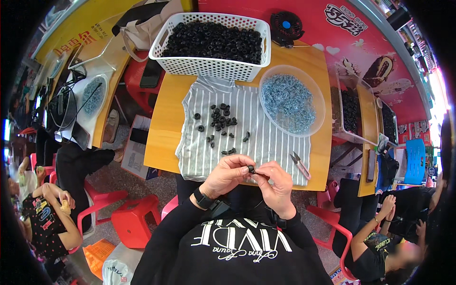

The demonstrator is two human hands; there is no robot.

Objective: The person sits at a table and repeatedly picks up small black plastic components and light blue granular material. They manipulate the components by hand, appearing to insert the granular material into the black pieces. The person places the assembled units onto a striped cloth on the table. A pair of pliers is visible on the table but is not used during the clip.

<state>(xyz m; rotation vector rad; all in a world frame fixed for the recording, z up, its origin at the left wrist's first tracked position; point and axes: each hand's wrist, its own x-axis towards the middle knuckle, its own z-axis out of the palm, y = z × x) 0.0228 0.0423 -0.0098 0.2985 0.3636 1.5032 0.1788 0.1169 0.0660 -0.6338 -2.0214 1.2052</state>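
Observation:
Close to the table's near edge, my left hand [228, 175] and my right hand [274, 184] meet in front of my chest. Pinched between their fingertips is a small round black part [251, 168], too small to name its kind; both hands grip it. Beyond them, on a grey and white striped cloth [190, 149], lies a loose pile of small black ring-shaped parts [221, 116]. A few dark pieces [229, 151] lie just past my left hand. To the right of my right hand rests a pair of thread snips [300, 166] with pink handles.
A white perforated basket [204, 69] full of black parts stands at the table's far side. Right of it are a clear round tray [319, 118] of small bluish pieces and a black fan [286, 27]. Red stools [135, 223] and other seated people flank the table.

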